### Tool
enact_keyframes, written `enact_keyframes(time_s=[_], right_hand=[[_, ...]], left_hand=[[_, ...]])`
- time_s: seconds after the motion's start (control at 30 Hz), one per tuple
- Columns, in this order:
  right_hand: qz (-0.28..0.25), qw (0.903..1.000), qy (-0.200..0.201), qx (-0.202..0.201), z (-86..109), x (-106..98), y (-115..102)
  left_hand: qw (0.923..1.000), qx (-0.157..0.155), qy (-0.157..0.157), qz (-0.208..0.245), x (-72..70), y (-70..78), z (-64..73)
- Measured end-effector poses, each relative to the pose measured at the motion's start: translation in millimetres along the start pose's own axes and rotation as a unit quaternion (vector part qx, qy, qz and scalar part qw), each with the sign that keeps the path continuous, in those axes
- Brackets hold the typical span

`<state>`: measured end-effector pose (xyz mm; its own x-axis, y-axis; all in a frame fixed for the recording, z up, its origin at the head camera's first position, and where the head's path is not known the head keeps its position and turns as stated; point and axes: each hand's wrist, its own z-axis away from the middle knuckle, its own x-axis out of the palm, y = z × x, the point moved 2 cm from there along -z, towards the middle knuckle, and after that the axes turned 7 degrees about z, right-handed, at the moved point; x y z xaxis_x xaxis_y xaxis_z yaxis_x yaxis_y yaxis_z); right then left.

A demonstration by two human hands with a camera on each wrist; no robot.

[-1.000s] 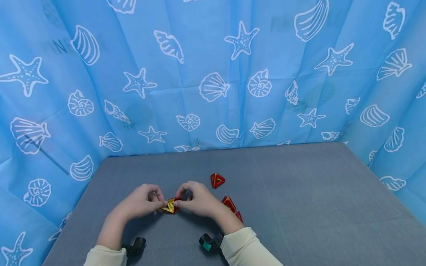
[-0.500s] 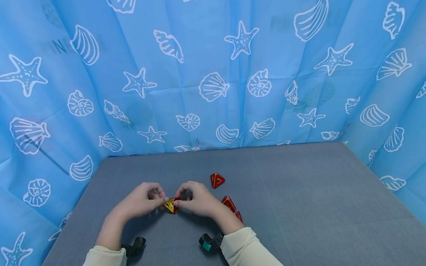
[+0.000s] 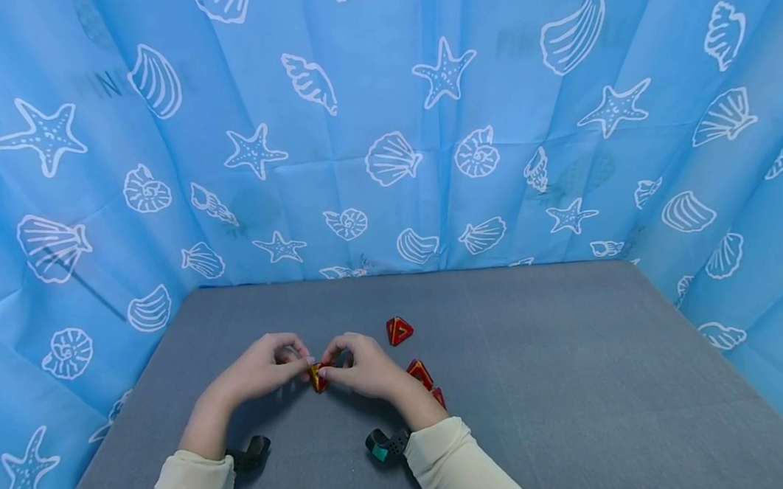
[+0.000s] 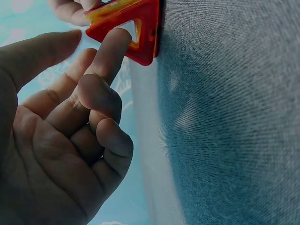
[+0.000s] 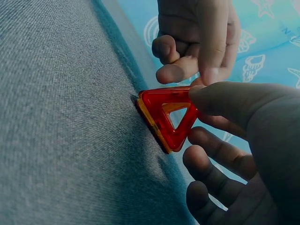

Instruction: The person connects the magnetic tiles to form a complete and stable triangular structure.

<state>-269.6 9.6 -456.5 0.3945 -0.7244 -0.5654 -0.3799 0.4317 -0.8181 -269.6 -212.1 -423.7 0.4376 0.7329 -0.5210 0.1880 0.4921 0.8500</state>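
Observation:
Red and yellow triangular magnetic tiles [image 3: 319,379] stand tilted together as a small pyramid on the grey cloth between the two hands. My right hand [image 3: 363,364] pinches them at the top, with its thumb on the face of a red tile [image 5: 157,99]. From the other side my left hand [image 3: 265,365] holds them between thumb and index finger, the index fingertip on a red tile [image 4: 148,28]. A yellow tile [image 4: 110,10] shows along the upper edge in the left wrist view. The other fingers of both hands curl loosely.
A red triangular piece [image 3: 399,331] lies farther back on the grey table [image 3: 571,368]. Two more red pieces, a nearer one [image 3: 420,374] and one partly hidden [image 3: 438,398], lie beside the right forearm. A blue shell-print curtain [image 3: 385,127] stands behind the table.
My left hand has shifted slightly right, closer to my right hand. The yellow tile has swung upward and inward, so less of its face shows. My right hand stays about still.

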Motion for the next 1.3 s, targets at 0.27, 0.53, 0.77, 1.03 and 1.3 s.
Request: enact_keyframes(time_s=[0.27, 0.53, 0.77, 1.03, 1.3], right_hand=[[-0.003, 1.0000, -0.001, 0.002, 0.3, 0.0, -0.3], [0.000, 1.0000, 0.000, 0.007, 0.2, 1.0, 0.0], [0.007, 0.9999, 0.004, 0.009, 0.7, 1.3, 0.1], [0.012, 0.9998, 0.012, 0.008, -2.6, 3.4, -2.2], [0.030, 0.9991, 0.020, -0.024, 1.2, -5.6, -12.8]], left_hand=[[0.9999, -0.006, 0.004, -0.015, 2.2, -1.0, -0.7], [0.9998, 0.003, -0.002, -0.017, 3.2, -1.6, -1.0], [0.9997, 0.005, -0.007, -0.022, 4.2, 0.5, 0.1], [0.9995, 0.014, -0.005, -0.027, 1.9, -2.2, 0.7], [0.9981, 0.027, 0.025, -0.048, 5.4, -5.4, 2.8]])
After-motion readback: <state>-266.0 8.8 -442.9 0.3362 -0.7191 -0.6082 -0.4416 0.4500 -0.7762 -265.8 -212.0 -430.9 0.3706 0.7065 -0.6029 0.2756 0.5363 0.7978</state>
